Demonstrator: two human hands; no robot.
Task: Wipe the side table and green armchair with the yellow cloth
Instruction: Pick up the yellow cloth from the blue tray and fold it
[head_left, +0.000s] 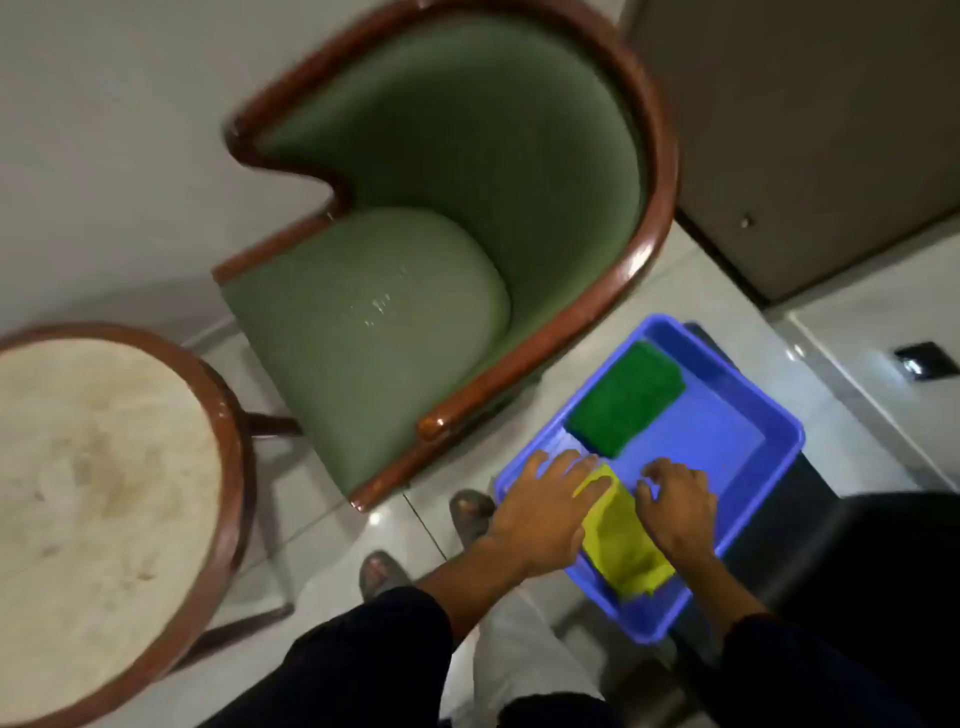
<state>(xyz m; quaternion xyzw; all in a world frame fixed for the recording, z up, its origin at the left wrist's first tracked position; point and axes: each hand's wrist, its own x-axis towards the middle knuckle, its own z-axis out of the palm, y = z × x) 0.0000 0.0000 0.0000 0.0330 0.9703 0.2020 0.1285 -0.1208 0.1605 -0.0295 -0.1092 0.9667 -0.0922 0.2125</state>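
A yellow cloth (621, 545) lies in the near end of a blue plastic tray (748, 415) at the lower right. My left hand (545, 509) rests flat on the cloth's left part with fingers spread. My right hand (678, 512) presses its right edge, fingers curled. A green cloth (626, 397) lies folded at the tray's far end. The green armchair (405, 312) with a brown wooden frame stands in the middle, small wet specks on its seat. The round side table (98, 493), pale top with a brown rim, is at the left.
The tray sits on a dark stand (810, 499) beside the chair's right arm. My feet in sandals (470, 512) stand on a pale tiled floor. A dark wall panel (810, 130) rises behind the chair at the right.
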